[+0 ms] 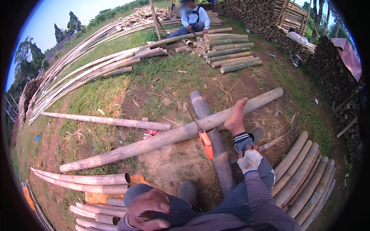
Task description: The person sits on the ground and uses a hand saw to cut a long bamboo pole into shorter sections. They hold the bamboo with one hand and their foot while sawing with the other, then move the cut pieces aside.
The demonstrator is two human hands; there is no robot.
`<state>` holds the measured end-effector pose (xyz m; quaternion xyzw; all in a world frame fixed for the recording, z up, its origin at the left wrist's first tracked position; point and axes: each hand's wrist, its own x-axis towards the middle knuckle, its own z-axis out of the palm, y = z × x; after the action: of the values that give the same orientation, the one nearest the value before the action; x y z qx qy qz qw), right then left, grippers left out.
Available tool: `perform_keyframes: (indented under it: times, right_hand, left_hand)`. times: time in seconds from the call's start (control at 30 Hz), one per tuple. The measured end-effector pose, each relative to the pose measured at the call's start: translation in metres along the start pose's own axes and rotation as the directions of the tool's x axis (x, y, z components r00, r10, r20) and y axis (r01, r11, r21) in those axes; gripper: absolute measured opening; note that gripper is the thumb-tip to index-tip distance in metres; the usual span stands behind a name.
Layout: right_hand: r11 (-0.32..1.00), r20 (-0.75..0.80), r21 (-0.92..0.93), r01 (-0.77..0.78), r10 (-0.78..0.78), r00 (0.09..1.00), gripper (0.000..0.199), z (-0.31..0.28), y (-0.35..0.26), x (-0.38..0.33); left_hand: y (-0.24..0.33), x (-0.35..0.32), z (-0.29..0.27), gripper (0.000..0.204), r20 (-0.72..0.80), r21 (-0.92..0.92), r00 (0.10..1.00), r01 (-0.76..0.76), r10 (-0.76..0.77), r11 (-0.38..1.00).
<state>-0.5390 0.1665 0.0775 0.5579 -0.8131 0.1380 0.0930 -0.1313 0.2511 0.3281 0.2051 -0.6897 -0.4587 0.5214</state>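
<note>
My left hand point(148, 210), bare, hovers over my left knee with its fingers apart and nothing in it. My right hand point(249, 160), in a white glove with bare fingertips, is closed on the trouser leg point(243, 143) above my right ankle. My bare right foot point(236, 117) rests on a long bamboo pole point(154, 144). That pole lies across a darker, thicker bamboo piece point(221, 161). A handsaw with an orange handle point(206, 144) leans against the pole, its blade pointing up and away. A grey shoe point(256, 134) stands beside the bare foot.
Cut bamboo lengths point(304, 173) lie at my right, with more poles point(96, 183) at my left. Farther off, a person point(195, 19) sits behind a stack of cut bamboo point(231, 48). Long poles point(81, 73) stretch across the grass at far left.
</note>
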Motion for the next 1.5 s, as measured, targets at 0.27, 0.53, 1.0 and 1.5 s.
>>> perform_keyframes:
  times: [0.27,0.53,1.0,1.5]
  right_hand:
    - [0.844,-0.108,0.453,0.287,-0.267,0.958,0.056,-0.005,-0.043,-0.023]
    - [0.764,0.19,0.644,0.033,-0.201,0.961,0.055,0.033,-0.147,-0.004]
    - [0.528,0.331,0.814,-0.241,-0.081,0.94,0.043,0.038,-0.188,0.057]
    - [0.601,0.228,0.792,-0.11,-0.123,0.966,0.026,-0.057,-0.096,-0.061]
  left_hand:
    - [-0.105,0.027,-0.137,0.07,0.002,0.743,0.88,0.317,-0.475,0.59]
    - [-0.304,-0.009,-0.208,0.122,-0.339,0.935,0.703,0.324,-0.625,-0.143]
    - [-0.353,-0.031,-0.223,0.101,-0.367,0.924,0.721,0.355,-0.587,-0.142]
    - [-0.358,-0.026,-0.219,0.103,-0.354,0.926,0.702,0.355,-0.618,-0.128]
